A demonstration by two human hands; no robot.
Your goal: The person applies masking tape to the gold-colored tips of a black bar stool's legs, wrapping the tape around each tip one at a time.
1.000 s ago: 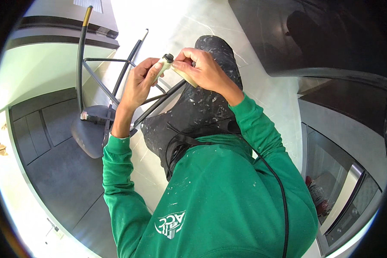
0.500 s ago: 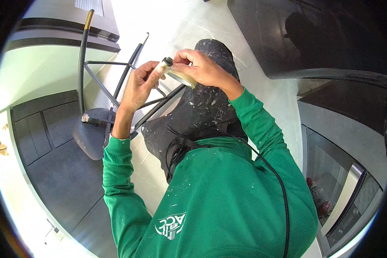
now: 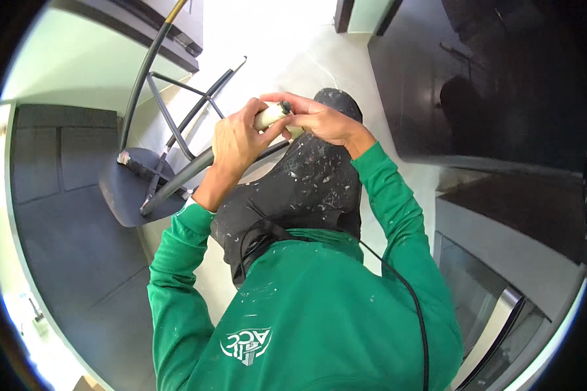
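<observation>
An upturned dark chair (image 3: 119, 195) lies at the left with its legs pointing up. One chair leg (image 3: 186, 177) reaches toward me, its end covered in a pale wrap (image 3: 267, 117) with a dark tip. My left hand (image 3: 237, 140) is closed around that end, thumb along the near side. My right hand (image 3: 329, 124) is closed just to the right, fingertips by the wrapped end. Between its fingers shows part of a pale roll of tape (image 3: 296, 131), mostly hidden by the hand.
Another chair leg (image 3: 151, 58) with a gold end rises at the left. My paint-specked black trouser leg (image 3: 313, 169) is beneath my hands. Dark panels (image 3: 78, 195) stand at the left, a dark glossy surface (image 3: 437, 85) at the upper right, and an oven-like appliance handle (image 3: 496, 332) at the lower right.
Both hands and the wrapped leg end have shifted a little right and down in view. My left hand now covers more of the leg end, and the tape roll is more hidden.
</observation>
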